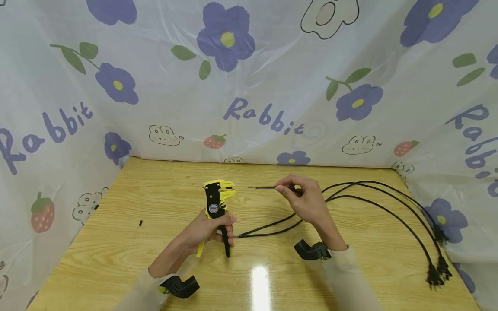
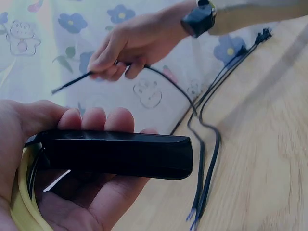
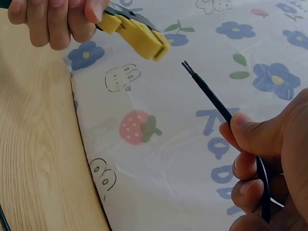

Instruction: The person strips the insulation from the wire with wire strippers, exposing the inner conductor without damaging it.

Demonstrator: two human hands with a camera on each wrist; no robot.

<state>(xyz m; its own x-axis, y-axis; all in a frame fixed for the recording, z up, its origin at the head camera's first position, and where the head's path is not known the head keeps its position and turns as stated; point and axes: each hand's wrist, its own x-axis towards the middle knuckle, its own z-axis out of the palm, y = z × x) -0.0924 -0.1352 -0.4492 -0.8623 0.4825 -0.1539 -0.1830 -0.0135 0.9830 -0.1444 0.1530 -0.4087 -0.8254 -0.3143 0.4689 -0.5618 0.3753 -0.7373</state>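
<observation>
My left hand [image 1: 204, 229] grips a yellow and black wire stripper [image 1: 213, 199] by its handles, holding it upright above the table with its head at the top. In the left wrist view the black handle [image 2: 120, 155] lies across the fingers. My right hand [image 1: 307, 199] pinches a black power cord [image 1: 266, 187] near its end between thumb and fingertips. The thin inner wires [image 3: 187, 66] stick out of that end and point toward the stripper's yellow head [image 3: 144, 42], apart from it. The rest of this cord runs back behind the right hand.
Two more black cords [image 1: 268, 234] lie on the wooden table [image 1: 116, 259], their bared ends close to the left hand. Several black plugs [image 1: 435, 276] sit at the right edge. A small black scrap [image 1: 141, 223] lies left. Patterned cloth [image 1: 264, 86] hangs behind.
</observation>
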